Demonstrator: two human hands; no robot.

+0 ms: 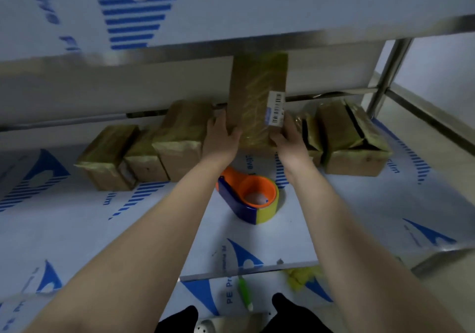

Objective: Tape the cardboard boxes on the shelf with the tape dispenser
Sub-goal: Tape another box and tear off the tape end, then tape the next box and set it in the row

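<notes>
Far left of the tape dispenser (pixel 248 199), three cardboard boxes (pixel 144 152) stand in a row on the shelf (pixel 359 217), touching one another, their tops glossy with what looks like tape. Just behind the dispenser and a little left of it, the left hand (pixel 220 137) grips the lower left edge of an upright cardboard box (pixel 257 93), thumb laid over its front face. This box stands on end directly behind the dispenser, and its top reaches up to the rim of the upper shelf (pixel 231 24). Its face looks already taped, though blur makes that uncertain. The dispenser lies on its side, untouched, between the two forearms. Behind it and a little right, the right hand (pixel 288 137) clasps the box's lower right corner just under a barcode label (pixel 276 109). Further right of the dispenser sit more cardboard boxes (pixel 354 142), at least one with dark open seams that seem to need taping. The step in hand appears to be positioning this box with both hands, probably in the gap behind the dispenser. To do it well, keep both grips low and even so the tall box does not tip. Tilt its top clear of the upper shelf's rim before moving it. Set its base flat on the shelf without knocking the neighbours, and leave the seam that needs tape facing forward. Only once the box stands steady should one hand let go and reach back for the dispenser.
</notes>
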